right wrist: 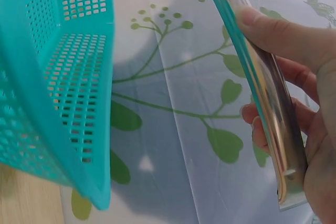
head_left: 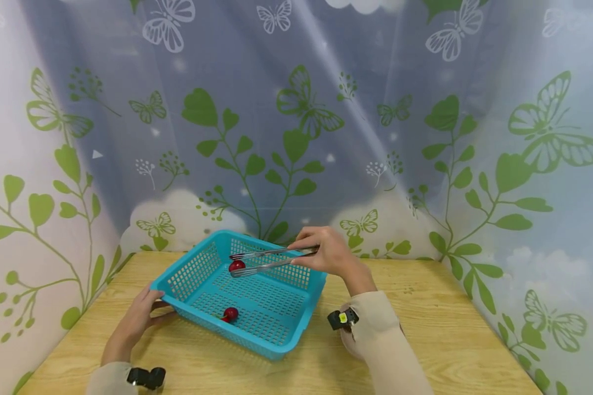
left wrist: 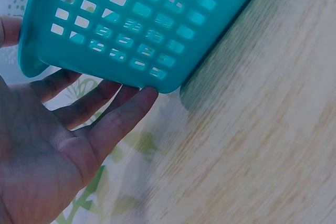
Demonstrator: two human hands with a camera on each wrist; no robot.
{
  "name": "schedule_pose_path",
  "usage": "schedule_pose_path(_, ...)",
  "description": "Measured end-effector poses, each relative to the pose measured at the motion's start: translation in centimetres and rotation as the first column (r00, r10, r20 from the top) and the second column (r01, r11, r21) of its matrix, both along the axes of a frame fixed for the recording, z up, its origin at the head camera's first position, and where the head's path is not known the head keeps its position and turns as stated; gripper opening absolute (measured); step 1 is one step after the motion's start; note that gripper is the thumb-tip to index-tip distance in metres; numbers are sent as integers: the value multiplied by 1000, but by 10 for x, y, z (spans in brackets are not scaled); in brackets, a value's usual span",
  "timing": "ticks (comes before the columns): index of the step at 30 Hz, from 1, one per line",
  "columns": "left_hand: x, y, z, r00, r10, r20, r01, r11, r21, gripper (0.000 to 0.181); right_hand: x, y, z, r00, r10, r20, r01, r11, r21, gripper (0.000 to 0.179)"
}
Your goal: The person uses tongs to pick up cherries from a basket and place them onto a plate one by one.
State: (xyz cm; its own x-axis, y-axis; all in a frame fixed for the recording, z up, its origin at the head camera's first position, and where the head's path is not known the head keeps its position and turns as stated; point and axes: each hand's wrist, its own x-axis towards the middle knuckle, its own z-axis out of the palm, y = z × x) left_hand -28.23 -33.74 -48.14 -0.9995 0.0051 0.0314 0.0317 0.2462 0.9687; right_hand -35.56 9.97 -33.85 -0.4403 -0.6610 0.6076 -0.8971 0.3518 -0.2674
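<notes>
A blue plastic basket [head_left: 298,334] with lattice walls sits on the wooden table. At its left corner my left hand [head_left: 134,318] holds on, thumb on the rim and fingertips against the outside wall, seen closely in the left wrist view, where the hand [left wrist: 58,145] reaches the basket [left wrist: 142,9] from the left. My right hand [head_left: 323,249] grips metal tongs [head_left: 272,265] over the basket's far side. The tong tips lie on either side of a red cherry [head_left: 236,266]. A second cherry [head_left: 231,314] with a red stem rests on the basket floor near the front wall.
The wooden table [head_left: 425,318] extends to both sides of the basket. Behind it and along the sides hangs a curtain [head_left: 375,181] printed with leaves and butterflies, close to the basket's far edge. A dark camera is strapped to each wrist.
</notes>
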Motion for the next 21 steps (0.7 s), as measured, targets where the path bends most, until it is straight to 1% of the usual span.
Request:
schedule_pose_path(4, 0, 0, 0, 1000, -3, 3, 3, 1000, -8, 58, 3, 15, -3, 998, 17, -53, -19, 999, -46, 24)
schedule_pose_path(8, 0, -1, -1, 1000, -6, 7, 6, 1000, -16, 58, 9, 33, -7, 997, 24, -70, -30, 996, -86, 25)
schedule_pose_path(11, 0, -2, -2, 1000, -9, 9, 9, 1000, -19, 58, 12, 47, -11, 999, 17, -48, -22, 994, -106, 26)
schedule_pose_path(15, -1, -2, -3, 1000, -9, 6, 9, 1000, -16, 57, 17, 63, -19, 1000, -10, -6, 9, 994, -111, 27)
schedule_pose_path(18, -1, -2, -3, 1000, -8, 3, 8, 1000, -11, 57, 21, 72, -22, 999, -35, 6, 35, 993, -111, 28)
schedule_pose_path(21, -2, -2, -3, 1000, -7, 2, 7, 1000, -14, 57, 25, 81, -24, 998, -56, -4, 55, 992, -110, 29)
